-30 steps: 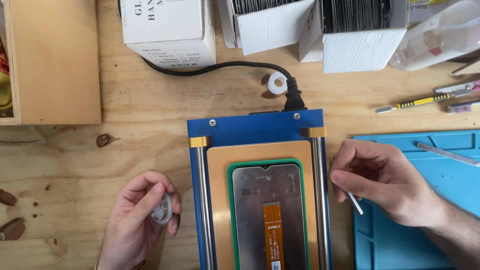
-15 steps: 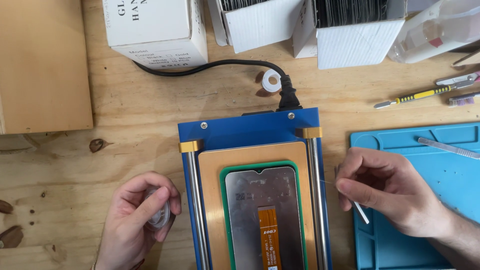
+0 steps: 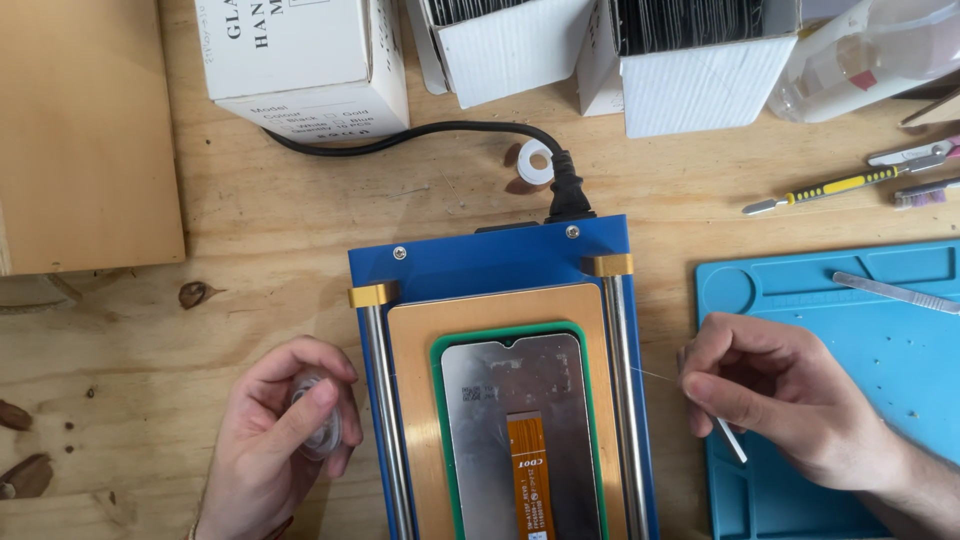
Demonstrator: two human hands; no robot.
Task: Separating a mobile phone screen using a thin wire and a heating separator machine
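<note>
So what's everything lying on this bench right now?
blue machine: one, blue, centre
phone screen: one, grey, orange ribbon, on the machine
black cable: one, behind the machine
white boxes: three, top edge
blue mat: one, right
metal tweezers: one, on the mat
yellow tool: one, upper right
clear spool: one, in left hand
left hand: holds spool
right hand: pinches thin white stick

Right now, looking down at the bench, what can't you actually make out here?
Head view only.
- Small clear spool in the left hand: mostly covered by the fingers.
- Thin wire toward the right hand: too fine to follow across the screen panel.
- Blue heating plate: its lower part is cut off by the bottom edge.
- White boxes: tops cut off by the top edge.
</note>
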